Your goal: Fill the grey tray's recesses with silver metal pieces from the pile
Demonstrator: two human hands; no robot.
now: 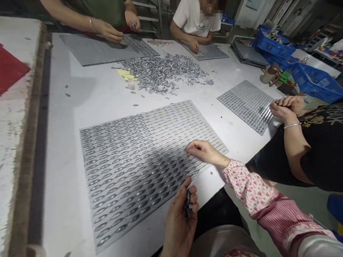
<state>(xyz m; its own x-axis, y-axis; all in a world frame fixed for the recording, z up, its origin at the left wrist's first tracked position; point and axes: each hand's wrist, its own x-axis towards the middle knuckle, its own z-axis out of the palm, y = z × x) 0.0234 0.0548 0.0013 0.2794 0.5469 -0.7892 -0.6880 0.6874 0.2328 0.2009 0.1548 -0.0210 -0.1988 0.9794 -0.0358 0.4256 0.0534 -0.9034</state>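
Note:
In front of me lies a grey sheet (171, 128) with rows of oval recesses. Shiny spindle-shaped metal pieces (132, 157) fill its left and near part, while the far right part shows bare rows. My left hand (178, 217) is cupped at the near edge, its fingers curled round several of these metal pieces (188, 207). Over the right part of the sheet is my right hand (205, 151), fingertips pinched together low at the surface. Whatever is between those fingertips is hidden. A sleeve with a red floral print covers that forearm.
A heap of loose metal pieces (163, 71) covers the table's middle, near a yellow paper (127, 74). Co-workers handle similar sheets (102, 50) across the table and at right (245, 103). Stacked dark sheets (248, 53), a mug (271, 74) and blue crates (316, 80) stand back right.

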